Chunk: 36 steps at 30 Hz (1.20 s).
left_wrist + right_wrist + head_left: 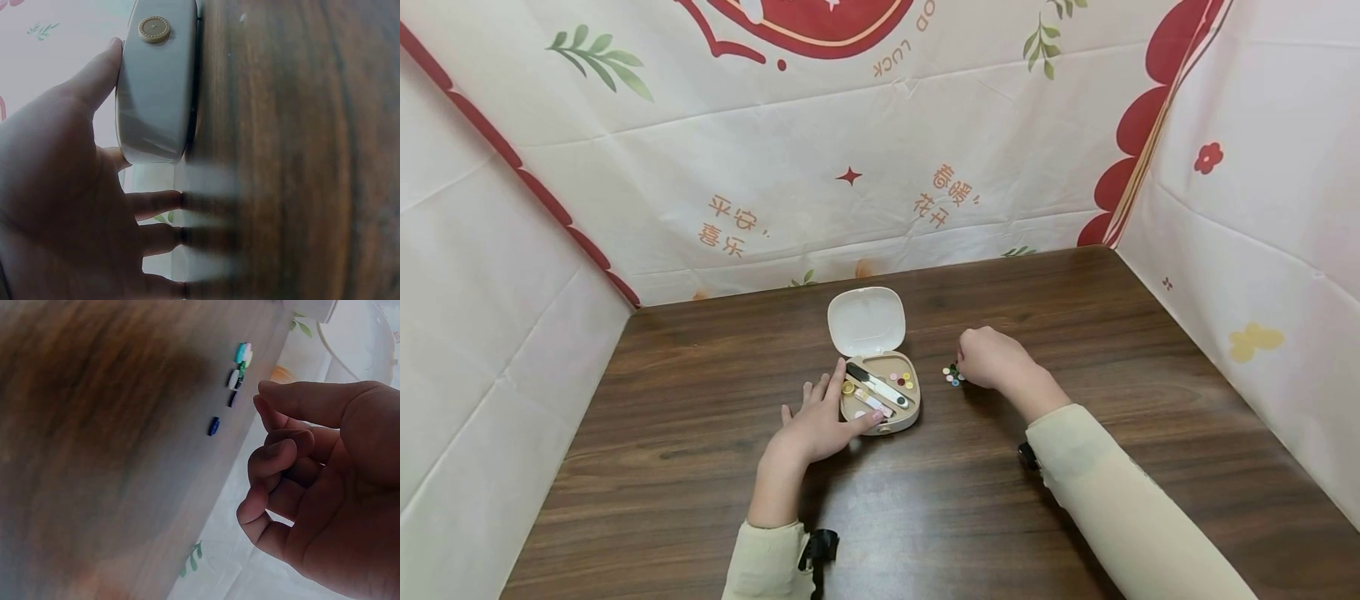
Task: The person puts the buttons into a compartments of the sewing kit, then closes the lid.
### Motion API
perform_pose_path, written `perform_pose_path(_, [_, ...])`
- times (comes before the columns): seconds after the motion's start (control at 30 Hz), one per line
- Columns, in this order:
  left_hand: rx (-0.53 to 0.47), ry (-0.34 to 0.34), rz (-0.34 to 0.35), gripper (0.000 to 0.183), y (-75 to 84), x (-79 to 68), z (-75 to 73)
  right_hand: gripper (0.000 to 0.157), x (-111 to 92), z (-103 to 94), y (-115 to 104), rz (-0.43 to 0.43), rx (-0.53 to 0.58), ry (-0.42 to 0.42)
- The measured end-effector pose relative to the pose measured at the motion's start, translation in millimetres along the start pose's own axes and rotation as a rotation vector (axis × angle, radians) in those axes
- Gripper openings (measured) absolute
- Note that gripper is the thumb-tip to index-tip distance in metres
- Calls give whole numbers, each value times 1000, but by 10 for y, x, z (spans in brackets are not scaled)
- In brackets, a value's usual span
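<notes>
The loose buttons sit right of centre in the frame, in a small bunch; the right hand is nearer, just to their right – its fingers curled, thumb and pointer tips close together; I can't tell if a button is between them; the open case lies left of the bunch – the left hand touches it, fingers spread apart, thumb on the bottom edge.

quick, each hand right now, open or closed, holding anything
Left hand: open, thumb and index finger touching the case.
Right hand: closed, fingers curled beside the loose buttons; whether it pinches one cannot be told.
</notes>
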<state>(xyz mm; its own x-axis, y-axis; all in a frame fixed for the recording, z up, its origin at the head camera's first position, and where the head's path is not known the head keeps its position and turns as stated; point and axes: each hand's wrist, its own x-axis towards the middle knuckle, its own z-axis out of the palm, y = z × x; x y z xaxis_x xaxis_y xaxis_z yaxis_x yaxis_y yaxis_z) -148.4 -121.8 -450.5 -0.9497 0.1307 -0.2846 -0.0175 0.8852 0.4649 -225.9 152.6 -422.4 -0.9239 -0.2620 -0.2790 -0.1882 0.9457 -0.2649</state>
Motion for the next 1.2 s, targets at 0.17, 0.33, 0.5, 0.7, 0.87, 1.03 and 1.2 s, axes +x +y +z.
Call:
perform_pose_path(0.17, [-3, 0, 0, 104, 1, 5, -10, 38, -5, 48, 23, -2, -22, 7])
perform_pose_path(0.33, [-9, -1, 1, 103, 2, 8, -28, 36, 15, 82, 39, 1, -33, 7])
perform_pose_path(0.5, [-9, -2, 1, 103, -7, 24, -24, 36, 24, 97, 42, 3, -37, 22])
perform_pose_path(0.7, [-6, -11, -1, 104, -5, 20, -8, 37, 17, 123, 62, -12, -18, 51])
perform_pose_path(0.87, [-8, -7, -6, 104, 1, 13, 3, 38, 27, 135, 87, -38, 2, 52])
perform_pose_path(1.03, [-14, -12, -9, 105, 2, 9, 8, 36, 73, 137, 55, -24, -51, 1])
perform_pose_path(1.2, [-18, -10, -14, 104, -16, 11, -7, 23, 140, 88, -33, -25, -157, -65])
